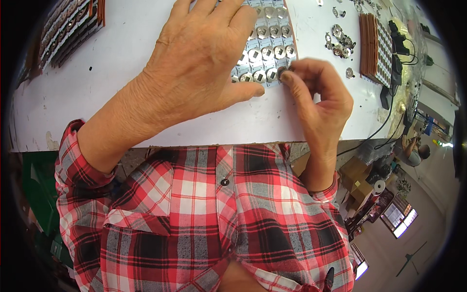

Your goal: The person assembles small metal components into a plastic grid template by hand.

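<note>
A panel point(291, 24) of small circuit boards, with rows of round metal clips point(266, 52), lies on the white table. My left hand point(197, 56) is spread over its left part with the fingers stretched out; it covers much of the panel, and the fingertips run out of the picture. At the panel's near right corner, my right hand point(323, 95) pinches a small round metal clip point(282, 72) between thumb and fingers. That clip is partly hidden by the fingertips, so I cannot tell whether it touches the panel.
Loose metal clips point(340, 44) lie in a heap to the right. Beyond them stands a stack of brown-edged panels point(372, 48), with dark cables point(384, 126) alongside. More stacked panels point(73, 31) are at the far left. The white table's point(214, 129) near edge runs before my body.
</note>
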The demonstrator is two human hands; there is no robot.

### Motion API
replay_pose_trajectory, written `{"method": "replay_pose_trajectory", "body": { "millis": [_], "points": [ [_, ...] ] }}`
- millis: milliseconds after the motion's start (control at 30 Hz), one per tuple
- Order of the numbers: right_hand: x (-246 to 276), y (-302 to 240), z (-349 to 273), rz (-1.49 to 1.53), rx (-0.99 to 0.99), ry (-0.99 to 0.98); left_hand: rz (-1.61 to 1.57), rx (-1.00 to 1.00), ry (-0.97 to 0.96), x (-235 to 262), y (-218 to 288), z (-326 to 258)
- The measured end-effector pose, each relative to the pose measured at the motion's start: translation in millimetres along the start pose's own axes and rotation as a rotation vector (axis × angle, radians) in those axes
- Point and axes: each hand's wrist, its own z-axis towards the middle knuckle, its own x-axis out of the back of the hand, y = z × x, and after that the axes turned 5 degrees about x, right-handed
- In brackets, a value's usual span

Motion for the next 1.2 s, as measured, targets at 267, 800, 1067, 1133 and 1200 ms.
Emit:
{"method": "replay_pose_trajectory", "body": {
  "millis": [267,800,1067,1133,1200],
  "points": [
    [-3.4,9.0,-3.2,-0.058,0.079,0.063,0.025,-0.263,0.380,-27.3,-17.9,9.2],
    [59.1,55.9,4.3,-0.492,0.034,0.464,0.090,0.047,0.067,2.3,13.6,-11.8],
    [52.2,53.3,-5.9,-0.230,0.087,0.386,0.086,0.054,0.046,2.1,15.0,-10.0],
    [47.4,48.2,-10.2,-0.113,0.203,0.300,0.083,0.052,0.042,2.9,14.4,-10.9],
    [47.0,48.6,-17.3,-0.066,0.180,0.342,0.083,0.055,0.046,2.7,13.9,-11.3]
  ]
}}
